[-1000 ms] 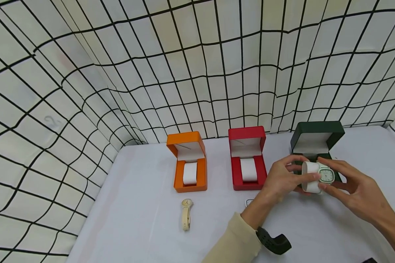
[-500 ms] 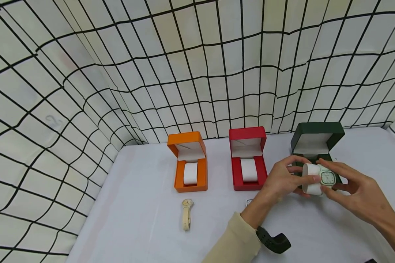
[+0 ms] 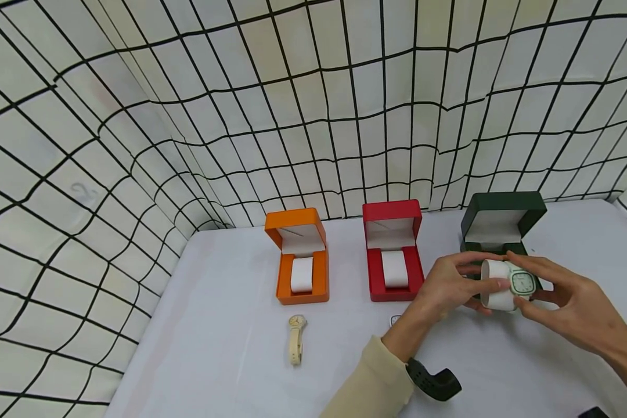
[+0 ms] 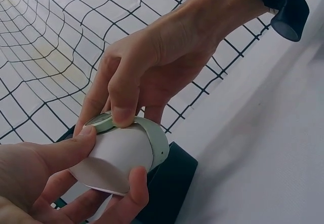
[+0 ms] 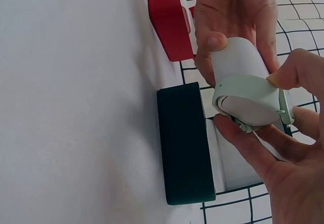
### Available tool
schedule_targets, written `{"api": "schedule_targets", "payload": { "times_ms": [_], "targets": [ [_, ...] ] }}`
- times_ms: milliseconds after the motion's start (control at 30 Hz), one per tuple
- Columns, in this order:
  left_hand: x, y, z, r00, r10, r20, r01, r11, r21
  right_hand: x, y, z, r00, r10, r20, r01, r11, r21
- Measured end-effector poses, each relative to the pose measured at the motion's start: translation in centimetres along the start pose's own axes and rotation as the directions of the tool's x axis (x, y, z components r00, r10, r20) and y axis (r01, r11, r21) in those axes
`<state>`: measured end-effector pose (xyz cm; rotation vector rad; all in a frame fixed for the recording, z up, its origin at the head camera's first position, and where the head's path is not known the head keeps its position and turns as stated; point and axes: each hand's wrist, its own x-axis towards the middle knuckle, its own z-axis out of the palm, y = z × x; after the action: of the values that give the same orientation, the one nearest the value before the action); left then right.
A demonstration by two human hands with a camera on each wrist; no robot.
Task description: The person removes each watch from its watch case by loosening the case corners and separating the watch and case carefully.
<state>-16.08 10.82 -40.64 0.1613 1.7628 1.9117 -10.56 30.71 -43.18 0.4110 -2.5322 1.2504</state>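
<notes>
A pale green watch [image 3: 523,283] is wrapped around a white watch cushion [image 3: 493,300] in front of the open green watch box [image 3: 505,201]. My left hand [image 3: 446,288] grips the cushion's bare left end, its thumb on the near side. With thumb and fingers, my right hand [image 3: 577,305] pinches the watch at its case and strap. In the left wrist view the strap [image 4: 156,143] curves over the cushion, and part of the dial is covered by fingers. The right wrist view shows the strap's buckle end [image 5: 243,124] beneath the cushion.
An open red box [image 3: 374,261] and an open orange box [image 3: 284,284], each with a white cushion, stand left of the green one. A cream watch [image 3: 295,342] lies before the orange box. Another watch [image 3: 395,320] is mostly hidden by my left forearm. Black netting rises behind.
Both hands have shifted slightly right and down with the cushion and watch. The grip of each hand looks the same, and the boxes have not moved.
</notes>
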Motion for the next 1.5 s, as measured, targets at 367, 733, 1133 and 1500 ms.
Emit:
{"api": "schedule_targets", "payload": {
  "times_ms": [367, 733, 1133, 1500],
  "targets": [
    [-0.3, 0.6, -0.5, 1.0, -0.009, 0.01, 0.009, 1.0, 0.012, 0.1, -0.6, 0.3, 1.0, -0.001, -0.008, 0.002, 0.999, 0.053],
    [-0.4, 1.1, -0.1, 1.0, -0.005, 0.023, 0.003, 0.996, 0.088, -0.6, -0.6, 0.1, 0.999, 0.023, 0.029, -0.025, 0.997, 0.075],
    [-0.2, 0.8, 0.0, 1.0, -0.02, 0.02, 0.019, 0.999, 0.032, -0.9, -0.8, -0.4, 0.998, -0.022, 0.053, 0.02, 0.999, 0.027],
    [-0.5, 0.7, -0.1, 1.0, -0.009, 0.015, 0.009, 0.999, 0.045, -0.4, -1.1, -1.3, 0.999, -0.028, 0.031, 0.026, 0.997, 0.067]
  ]
}}
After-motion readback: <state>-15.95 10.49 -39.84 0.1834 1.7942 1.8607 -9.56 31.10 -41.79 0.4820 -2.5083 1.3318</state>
